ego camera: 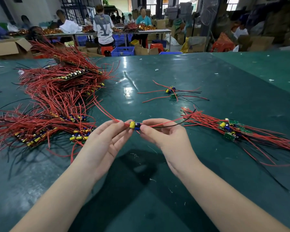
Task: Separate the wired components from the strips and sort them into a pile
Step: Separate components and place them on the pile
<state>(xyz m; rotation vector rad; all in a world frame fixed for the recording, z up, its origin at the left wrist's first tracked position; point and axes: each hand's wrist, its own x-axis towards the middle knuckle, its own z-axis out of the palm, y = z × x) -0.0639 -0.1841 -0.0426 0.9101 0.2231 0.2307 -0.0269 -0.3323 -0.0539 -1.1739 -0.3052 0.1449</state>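
Both hands up over the green counter (157,164): left hand (105,139) and right hand (164,136) pinch 1 component (134,125), fingers clamped on it. Strips (57,97) heaped left, pile (231,129) right. Blue crate (122,51) behind, contents unseen.

strips (57,97) left on table (224,81), pile (233,129) right

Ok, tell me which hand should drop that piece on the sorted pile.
Right. The right hand pinches the piece together with the left hand, and the sorted pile lies on the right, closer to it. The unsorted strips lie on the left.
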